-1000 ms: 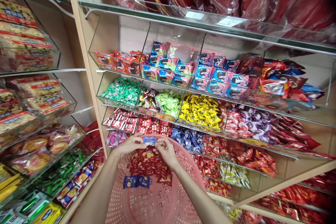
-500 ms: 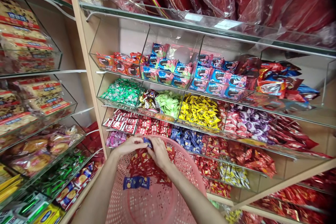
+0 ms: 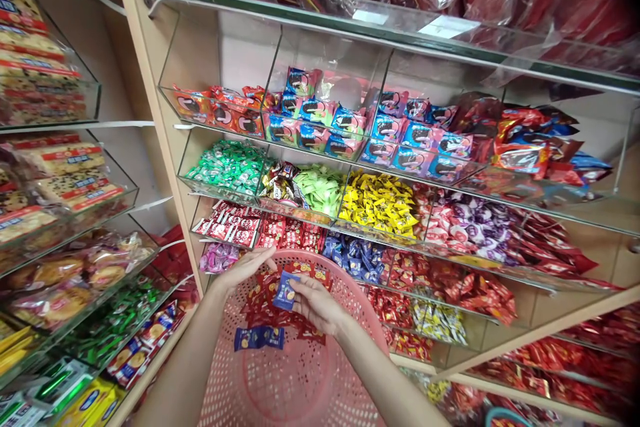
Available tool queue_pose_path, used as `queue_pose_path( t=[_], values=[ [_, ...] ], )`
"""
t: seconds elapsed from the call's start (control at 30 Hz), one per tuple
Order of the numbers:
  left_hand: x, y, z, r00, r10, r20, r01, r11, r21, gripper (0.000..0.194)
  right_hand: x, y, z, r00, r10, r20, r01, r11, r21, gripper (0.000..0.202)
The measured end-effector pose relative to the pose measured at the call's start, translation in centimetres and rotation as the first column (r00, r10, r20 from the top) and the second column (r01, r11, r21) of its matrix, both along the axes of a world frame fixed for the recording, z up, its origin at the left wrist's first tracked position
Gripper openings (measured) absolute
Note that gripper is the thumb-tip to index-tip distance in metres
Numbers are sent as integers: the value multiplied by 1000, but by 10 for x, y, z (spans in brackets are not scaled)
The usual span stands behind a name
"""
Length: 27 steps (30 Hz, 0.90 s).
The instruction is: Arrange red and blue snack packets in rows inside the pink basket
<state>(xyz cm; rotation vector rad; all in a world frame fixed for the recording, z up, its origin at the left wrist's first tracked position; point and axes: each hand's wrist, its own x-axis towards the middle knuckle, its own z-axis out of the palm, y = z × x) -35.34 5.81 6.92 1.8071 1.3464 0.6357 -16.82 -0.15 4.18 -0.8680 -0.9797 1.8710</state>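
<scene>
In my right hand point(image 3: 317, 303) is a small blue candy packet point(image 3: 284, 291), pinched between thumb and fingers above the pink plastic basket point(image 3: 357, 327). My left hand point(image 3: 250, 271) holds nothing; its fingers stretch out over the basket's far rim, apart from the packet. Inside the basket lies a heap of red candy packets point(image 3: 257, 303), partly covered by my right hand. Nearer to me, a joined pair of blue packets point(image 3: 259, 338) rests beside the red ones.
Glass-fronted shelves ahead hold green candies point(image 3: 227, 167), yellow candies point(image 3: 380, 203) and blue candies point(image 3: 355, 255) in separate bins. Bagged biscuits point(image 3: 75, 160) fill the shelves at left. A glass shelf edge point(image 3: 350, 33) runs across above.
My hands have moved apart. The right one has drawn the blue packet down and toward me, while the left has let go and opened. The view has shifted slightly.
</scene>
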Motion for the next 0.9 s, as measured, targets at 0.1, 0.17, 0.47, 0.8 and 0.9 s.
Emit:
queue_pose_path(
  t=[0.1, 0.17, 0.47, 0.8, 0.9],
  values=[
    [0, 0, 1, 1000, -13, 14, 13, 1000, 7, 59, 5, -8, -13, 988, 110, 112, -105, 993, -44, 33],
    [0, 0, 0, 1000, -15, 26, 15, 1000, 17, 58, 10, -15, -25, 946, 173, 274, -174, 985, -21, 32],
    [0, 2, -3, 1000, -21, 21, 20, 1000, 17, 56, 14, -25, -56, 132, -131, 982, -660, 728, 186, 33],
    [-2, 7, -11, 993, -63, 97, 59, 997, 40, 53, -2, -20, -72, -46, -322, 946, -874, 471, 118, 30],
    [-1, 7, -10, 989, -64, 130, 60, 998, 35, 50, -4, -22, -68, -57, -435, 898, -888, 433, 154, 28]
  ],
)
